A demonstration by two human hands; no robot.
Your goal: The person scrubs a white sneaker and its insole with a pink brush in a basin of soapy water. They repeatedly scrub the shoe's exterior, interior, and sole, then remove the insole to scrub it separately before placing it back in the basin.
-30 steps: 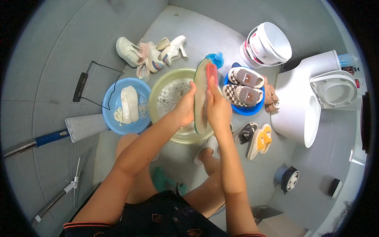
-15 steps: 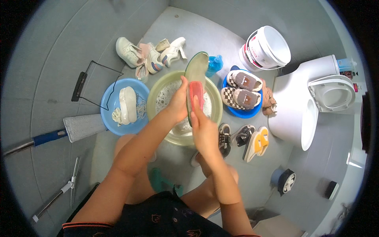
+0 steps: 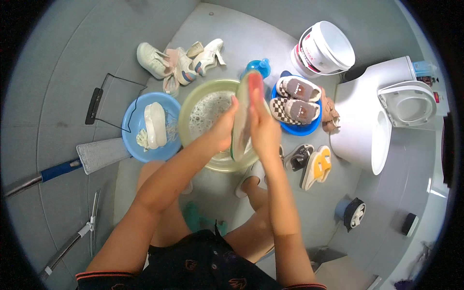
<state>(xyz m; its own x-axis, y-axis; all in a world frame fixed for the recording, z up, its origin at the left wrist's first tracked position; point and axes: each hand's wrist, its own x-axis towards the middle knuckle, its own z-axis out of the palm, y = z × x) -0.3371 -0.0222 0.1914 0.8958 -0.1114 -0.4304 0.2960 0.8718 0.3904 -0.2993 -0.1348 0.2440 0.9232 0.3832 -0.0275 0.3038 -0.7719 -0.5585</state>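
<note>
From where I stand, two bare hands are at work over a yellow-green basin point(image 3: 184, 126) of suds on the floor. The left hand point(image 3: 223, 130) has its fingers clamped on one pale sole-shaped piece point(image 3: 240, 128) with a green edge, its thumb up along the near side. The right hand point(image 3: 265, 136) grips one pink brush point(image 3: 256, 84), fingers closed around it, and the brush lies against the right face of the piece. That piece stands on its long edge, more or less upright, over the right part of the basin.

I count three basins in all. The light blue basin point(image 3: 134, 116), on the left, holds one thick white sole point(image 3: 154, 125), with pale laces point(image 3: 171, 130) beside it. The dark blue basin point(image 3: 300, 130), on the right, carries two checkered shoes point(image 3: 295, 112) side by side. Just beyond the middle basin stands one blue bottle point(image 3: 261, 67).

Farther back there is a cluster of white shoes point(image 3: 153, 60) — at least three, though they overlap too much for a sure count. Two yellow slippers point(image 3: 315, 168) lie to the right, with one dark sandal point(image 3: 299, 158) next to them. One white bucket point(image 3: 328, 48), one toilet point(image 3: 355, 118) and one flat mop head point(image 3: 102, 154) complete my tally.
</note>
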